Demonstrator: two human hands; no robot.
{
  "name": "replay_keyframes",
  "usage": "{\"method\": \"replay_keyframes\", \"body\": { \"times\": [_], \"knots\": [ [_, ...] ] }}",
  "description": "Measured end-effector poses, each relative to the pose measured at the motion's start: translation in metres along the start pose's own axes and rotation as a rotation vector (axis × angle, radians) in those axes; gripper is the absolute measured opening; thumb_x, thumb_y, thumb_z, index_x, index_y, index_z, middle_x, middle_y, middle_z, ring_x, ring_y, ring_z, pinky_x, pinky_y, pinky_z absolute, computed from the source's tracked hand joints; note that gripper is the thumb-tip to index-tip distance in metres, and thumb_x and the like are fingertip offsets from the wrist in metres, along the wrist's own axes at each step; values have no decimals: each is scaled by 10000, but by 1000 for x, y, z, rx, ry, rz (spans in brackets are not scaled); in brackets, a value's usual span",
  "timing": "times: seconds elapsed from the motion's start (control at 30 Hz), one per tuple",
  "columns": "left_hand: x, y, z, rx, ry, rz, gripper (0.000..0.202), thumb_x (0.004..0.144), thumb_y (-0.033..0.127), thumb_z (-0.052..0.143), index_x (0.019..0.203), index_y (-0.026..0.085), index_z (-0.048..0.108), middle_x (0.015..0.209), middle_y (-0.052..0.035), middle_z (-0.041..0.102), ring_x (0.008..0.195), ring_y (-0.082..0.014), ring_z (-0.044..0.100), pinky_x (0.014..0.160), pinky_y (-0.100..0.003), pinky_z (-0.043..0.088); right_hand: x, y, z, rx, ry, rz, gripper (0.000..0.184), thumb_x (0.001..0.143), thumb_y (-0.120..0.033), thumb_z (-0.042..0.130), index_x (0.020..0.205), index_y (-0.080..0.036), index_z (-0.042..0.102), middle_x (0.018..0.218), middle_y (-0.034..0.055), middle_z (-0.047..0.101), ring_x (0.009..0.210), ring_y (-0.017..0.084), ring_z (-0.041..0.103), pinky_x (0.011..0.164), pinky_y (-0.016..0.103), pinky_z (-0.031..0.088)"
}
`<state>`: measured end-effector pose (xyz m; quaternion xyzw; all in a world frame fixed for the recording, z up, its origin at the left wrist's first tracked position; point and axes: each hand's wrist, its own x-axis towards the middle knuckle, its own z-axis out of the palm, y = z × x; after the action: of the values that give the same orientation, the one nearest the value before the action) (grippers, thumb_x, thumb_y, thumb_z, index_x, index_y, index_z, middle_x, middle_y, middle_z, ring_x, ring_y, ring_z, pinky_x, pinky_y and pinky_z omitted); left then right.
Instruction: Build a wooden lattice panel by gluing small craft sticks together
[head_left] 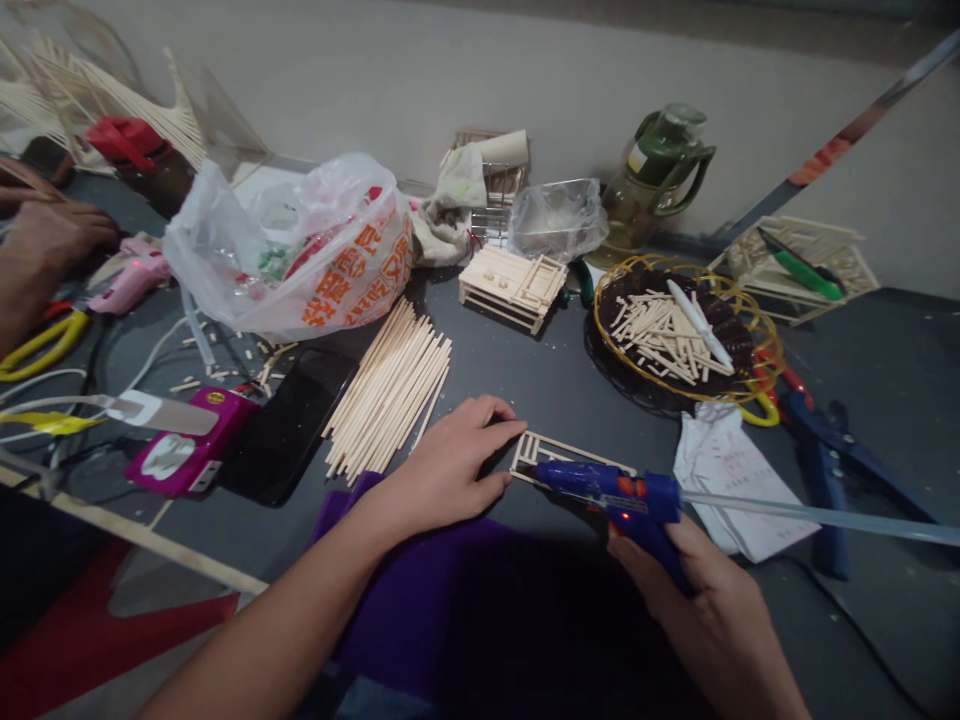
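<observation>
My right hand (701,590) is wrapped round the handle of a blue hot glue gun (600,482), with a long clear glue stick (817,518) sticking out of its back. The gun's nozzle lies over the left part of a small frame of thin wooden sticks (574,448) on the table. Thumb and fingers of my left hand (465,462) pinch the left end of that frame. The gun covers much of the frame's near side. Left of my left hand lies a pile of wooden sticks (390,390).
A finished-looking stick model (514,285) stands behind. Right are a basket rim (600,320) around cut sticks, crumpled paper (739,480) and blue pliers (821,470). Left are a phone (289,430), purple power adapter (191,440) and plastic bag (300,250). Another person's hand (45,250) is far left.
</observation>
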<state>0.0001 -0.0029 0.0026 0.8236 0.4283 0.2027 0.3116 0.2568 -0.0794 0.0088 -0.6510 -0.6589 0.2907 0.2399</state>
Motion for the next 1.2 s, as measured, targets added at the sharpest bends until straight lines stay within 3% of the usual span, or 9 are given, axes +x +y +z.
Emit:
{"method": "replay_keyframes", "body": {
  "times": [1.2],
  "knots": [
    [1, 5, 1, 41, 21, 5, 482, 808, 149, 547, 1283, 234, 533, 1228, -89, 532, 1139, -255, 506, 961, -439, 459, -2, -2, 0, -8, -2, -8, 284, 884, -407, 564, 1080, -231, 671, 881, 8, 749, 730, 157, 699, 625, 175, 539]
  ]
}}
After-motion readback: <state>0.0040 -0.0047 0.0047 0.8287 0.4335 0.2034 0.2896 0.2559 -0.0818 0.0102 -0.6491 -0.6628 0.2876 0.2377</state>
